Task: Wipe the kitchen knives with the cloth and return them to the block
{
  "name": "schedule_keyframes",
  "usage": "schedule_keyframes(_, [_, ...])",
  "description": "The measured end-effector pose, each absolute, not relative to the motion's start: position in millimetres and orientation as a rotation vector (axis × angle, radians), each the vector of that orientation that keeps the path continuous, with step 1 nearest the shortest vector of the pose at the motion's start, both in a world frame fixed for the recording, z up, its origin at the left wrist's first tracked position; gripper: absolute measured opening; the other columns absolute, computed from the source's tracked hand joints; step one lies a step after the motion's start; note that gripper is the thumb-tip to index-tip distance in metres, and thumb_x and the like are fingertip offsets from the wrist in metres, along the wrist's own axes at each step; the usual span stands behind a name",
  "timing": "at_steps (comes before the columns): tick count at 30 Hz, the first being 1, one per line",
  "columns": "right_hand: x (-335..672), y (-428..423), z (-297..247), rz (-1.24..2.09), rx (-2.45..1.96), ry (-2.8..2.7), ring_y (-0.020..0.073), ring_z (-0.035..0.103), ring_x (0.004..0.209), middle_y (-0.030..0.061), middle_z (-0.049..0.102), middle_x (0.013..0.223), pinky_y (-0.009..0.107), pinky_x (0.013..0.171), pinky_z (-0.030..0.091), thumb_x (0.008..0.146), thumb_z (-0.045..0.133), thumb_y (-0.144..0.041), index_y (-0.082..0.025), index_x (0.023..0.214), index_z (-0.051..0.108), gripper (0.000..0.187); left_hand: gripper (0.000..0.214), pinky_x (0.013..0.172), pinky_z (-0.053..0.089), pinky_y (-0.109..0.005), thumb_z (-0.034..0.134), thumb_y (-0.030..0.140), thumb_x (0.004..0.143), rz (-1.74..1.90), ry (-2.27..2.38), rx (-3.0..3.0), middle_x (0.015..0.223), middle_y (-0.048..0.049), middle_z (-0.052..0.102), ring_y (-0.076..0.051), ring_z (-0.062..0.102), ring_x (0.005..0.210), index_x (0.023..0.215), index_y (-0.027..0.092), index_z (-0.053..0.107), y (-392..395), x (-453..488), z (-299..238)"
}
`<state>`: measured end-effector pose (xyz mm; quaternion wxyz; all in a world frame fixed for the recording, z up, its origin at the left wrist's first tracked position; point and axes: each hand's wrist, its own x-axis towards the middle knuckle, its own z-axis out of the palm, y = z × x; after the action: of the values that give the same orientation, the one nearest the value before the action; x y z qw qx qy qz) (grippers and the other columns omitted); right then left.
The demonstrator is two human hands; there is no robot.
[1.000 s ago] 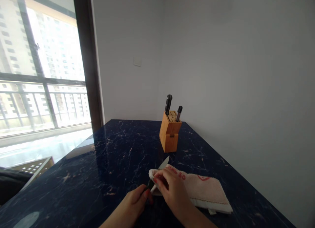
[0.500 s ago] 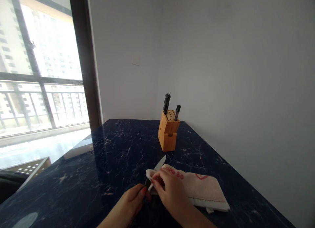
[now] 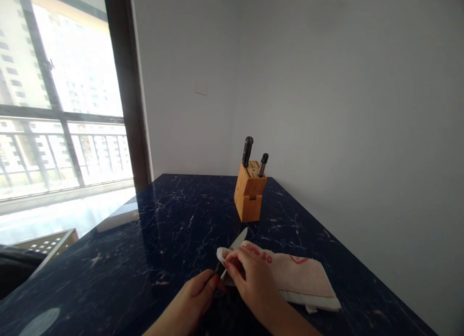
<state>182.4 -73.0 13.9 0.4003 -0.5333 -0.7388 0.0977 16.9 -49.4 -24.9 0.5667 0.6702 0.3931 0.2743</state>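
My left hand (image 3: pixel 197 295) is closed around the black handle of a knife (image 3: pixel 239 239), whose blade points away from me and slightly right. My right hand (image 3: pixel 253 280) pinches a corner of a pale pink towel (image 3: pixel 302 280) with red lettering and a white border. That pinched corner is folded over the blade near the handle. The rest of the towel lies flat on the table to the right, partly hidden by my right hand. The lower blade is covered by cloth and fingers.
A wooden knife block (image 3: pixel 250 196) stands beyond the blade tip, with a black-handled knife (image 3: pixel 247 151) and a black-and-silver handle (image 3: pixel 263 165) in it. The dark blue marbled table (image 3: pixel 174 220) meets a grey wall on the right. A chair (image 3: pixel 50 246) stands at the left edge.
The whole view has shifted slightly, moving everything a little to the right. My hands keep their hold on the knife and towel, with hardly any other visible change.
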Motion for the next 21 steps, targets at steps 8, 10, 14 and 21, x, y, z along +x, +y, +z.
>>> schedule_keyframes(8, [182,-72,12,0.238,-1.312,-1.858,0.0127,0.054,0.075,-0.0009,0.059,0.078,0.023,0.068,0.037,0.083,0.047,-0.018,-0.021,0.082,0.056,0.009,0.047,0.040,0.016,-0.019,0.037,0.059,0.079,0.718,0.925,1.619,0.050,0.0093,0.028,-0.006,0.025,0.043,0.088,0.016,0.052,-49,18,-29])
schedule_keyframes(10, [181,-72,13,0.238,-1.300,-1.848,0.0126,0.054,0.075,-0.0008,0.060,0.078,0.023,0.068,0.037,0.083,0.047,-0.018,-0.021,0.083,0.056,0.010,0.045,0.042,0.019,-0.019,0.037,0.057,0.081,0.694,0.949,1.720,0.053,0.0078,0.033,-0.006,0.028,0.046,0.088,0.016,0.054,-50,17,-27])
schedule_keyframes(14, [182,-71,15,0.223,-1.333,-1.866,0.0133,0.055,0.073,-0.0001,0.060,0.077,0.023,0.064,0.037,0.083,0.048,-0.019,-0.021,0.080,0.056,0.008,0.051,0.041,0.018,-0.019,0.036,0.063,0.077,0.686,0.976,1.644,0.049,0.0087,0.030,-0.006,0.025,0.044,0.085,0.016,0.053,-51,18,-25])
schedule_keyframes(21, [182,-73,12,0.219,-1.312,-1.849,0.0132,0.055,0.075,0.0003,0.060,0.079,0.023,0.066,0.038,0.082,0.047,-0.018,-0.021,0.083,0.056,0.009,0.049,0.041,0.016,-0.019,0.037,0.062,0.077,0.674,0.949,1.624,0.049,0.0091,0.027,-0.006,0.024,0.044,0.084,0.016,0.052,-52,19,-19])
